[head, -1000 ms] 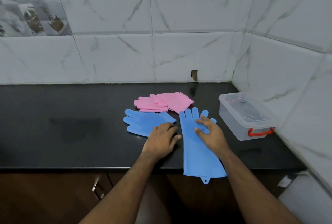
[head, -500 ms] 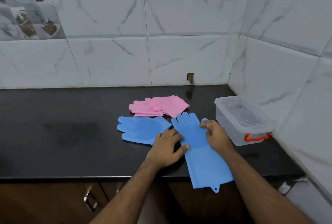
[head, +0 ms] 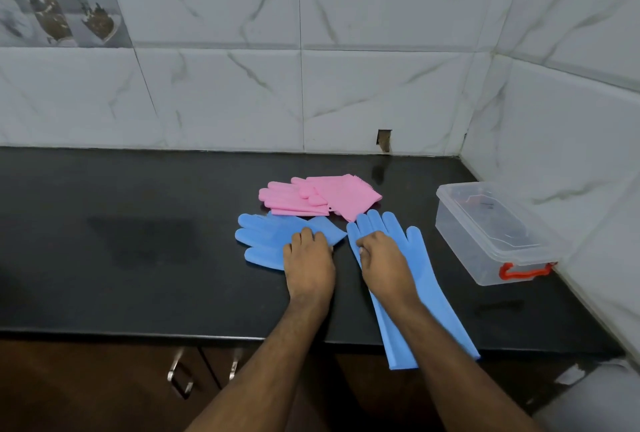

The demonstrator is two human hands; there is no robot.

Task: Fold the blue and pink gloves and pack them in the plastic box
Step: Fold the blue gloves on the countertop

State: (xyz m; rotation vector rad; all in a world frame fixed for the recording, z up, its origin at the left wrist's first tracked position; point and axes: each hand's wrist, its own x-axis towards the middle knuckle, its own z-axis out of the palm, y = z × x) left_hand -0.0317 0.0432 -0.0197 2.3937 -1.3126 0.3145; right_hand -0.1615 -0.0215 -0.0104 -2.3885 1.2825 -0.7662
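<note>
Blue gloves lie under both hands: left hand [head: 309, 260] flat, right hand [head: 384, 258] curled, grip unclear

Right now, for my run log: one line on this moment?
left hand on folded blue glove | right hand on flat blue glove | box lidded

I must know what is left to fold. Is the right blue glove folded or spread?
Spread. The right blue glove lies flat at full length, its cuff past the counter edge, under the right hand.
</note>
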